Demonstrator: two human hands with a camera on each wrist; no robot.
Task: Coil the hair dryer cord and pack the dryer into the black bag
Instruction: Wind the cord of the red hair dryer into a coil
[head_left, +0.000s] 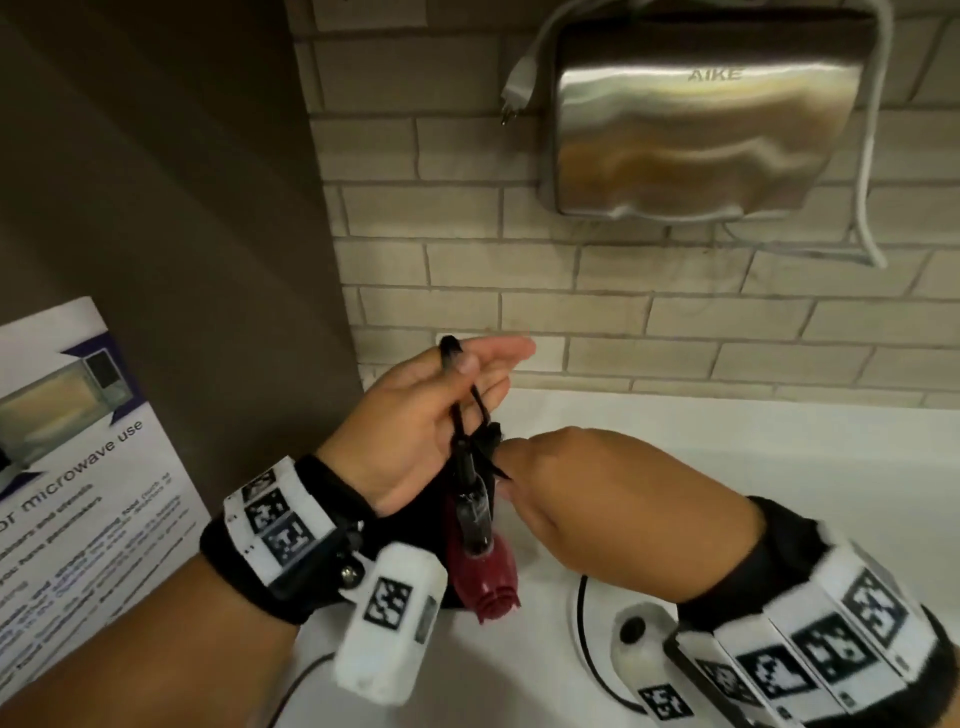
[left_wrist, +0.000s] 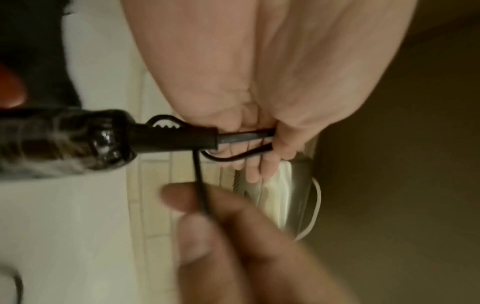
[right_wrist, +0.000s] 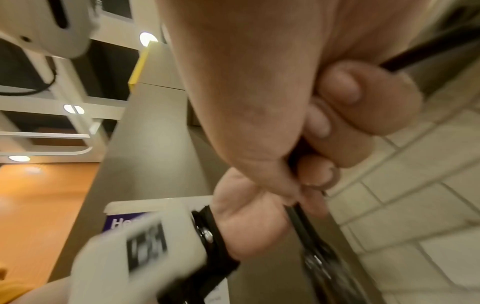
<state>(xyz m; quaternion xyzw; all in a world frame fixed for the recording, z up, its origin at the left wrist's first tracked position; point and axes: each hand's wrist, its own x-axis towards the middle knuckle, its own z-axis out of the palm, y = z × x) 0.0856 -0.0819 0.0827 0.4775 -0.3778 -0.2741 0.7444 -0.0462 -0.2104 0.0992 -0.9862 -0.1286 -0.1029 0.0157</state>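
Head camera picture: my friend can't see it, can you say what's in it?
Two hands coil a black cord above a dark red hair dryer hanging over a white counter. The left hand holds loops; the right hand pinches the cord. A metal hand dryer hangs on the brick wall.

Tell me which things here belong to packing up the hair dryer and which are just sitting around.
Part of the job:
- hair dryer, hanging nozzle down
- cord, pinched by the left hand and the right hand
- black bag, mostly hidden behind the left hand

Just there:
- hand dryer on the wall
- microwave notice
- counter
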